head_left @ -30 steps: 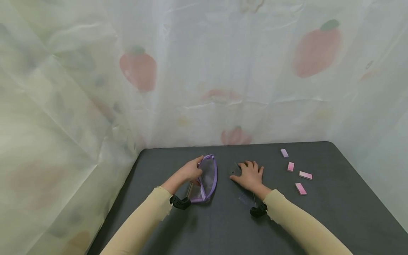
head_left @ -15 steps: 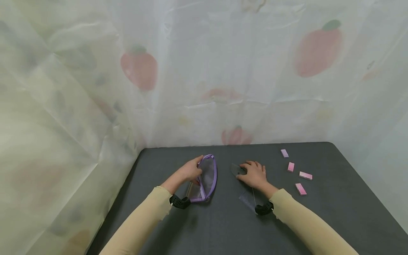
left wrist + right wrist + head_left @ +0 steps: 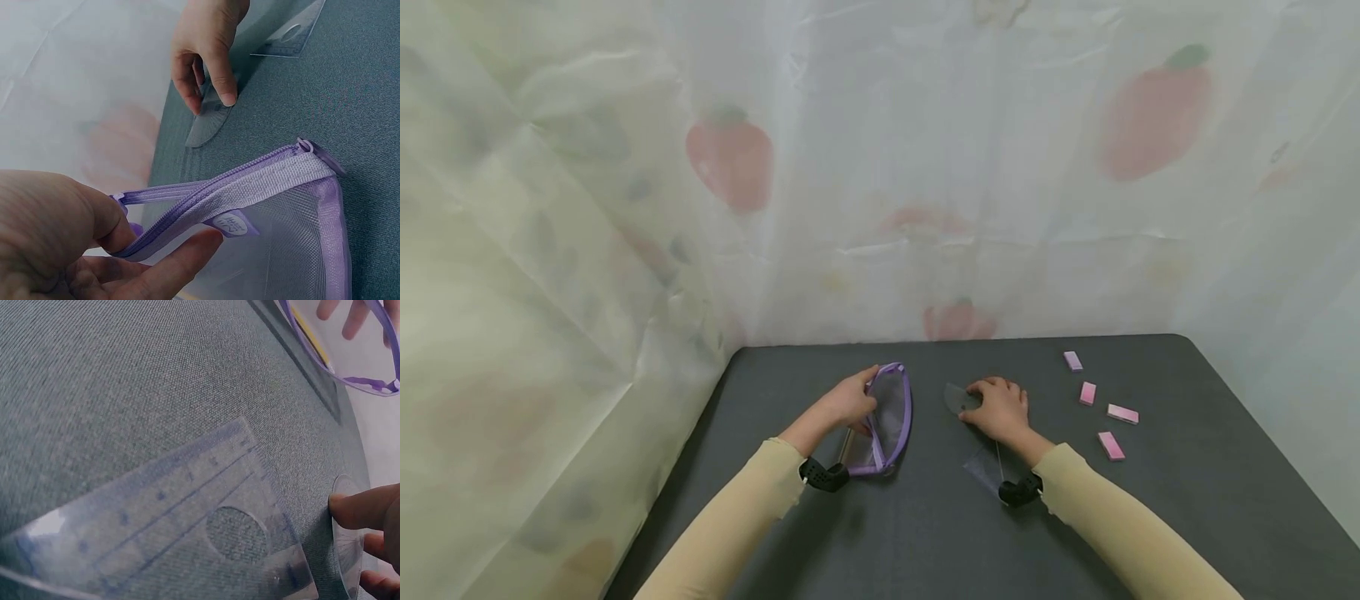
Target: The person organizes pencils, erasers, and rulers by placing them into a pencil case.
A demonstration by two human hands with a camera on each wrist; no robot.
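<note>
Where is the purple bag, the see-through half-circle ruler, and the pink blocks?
purple mesh zip pouch (image 3: 891,417), head view, its mesh side
clear half-round protractor (image 3: 209,125), left wrist view, its curved edge
nearest pink rectangular eraser (image 3: 1110,446), head view, its top face

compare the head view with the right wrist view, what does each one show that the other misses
Only the head view shows four small pink rectangular blocks lying on the dark grey table, the strawberry-print curtain, both beige sleeves, and the left hand holding the pouch's edge.

Only the right wrist view shows the printed scale marks and round hole of the clear plastic set-square ruler lying flat.

Both show the purple mesh zip pouch, and the right hand with its fingertips on the clear semicircular protractor.
</note>
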